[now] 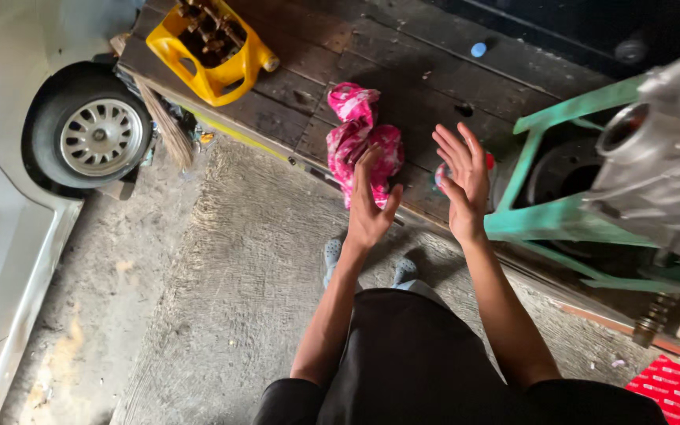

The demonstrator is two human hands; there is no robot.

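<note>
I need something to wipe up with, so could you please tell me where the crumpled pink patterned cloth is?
In the head view, the crumpled pink patterned cloth lies on the dark wooden platform, just beyond the left hand, right of the cut-open yellow plastic container.

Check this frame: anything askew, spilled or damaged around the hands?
Both hands, left and right, are empty. The pink cloth lies crumpled on the wooden platform, and the yellow container is cut open, holding rusty parts.
</note>
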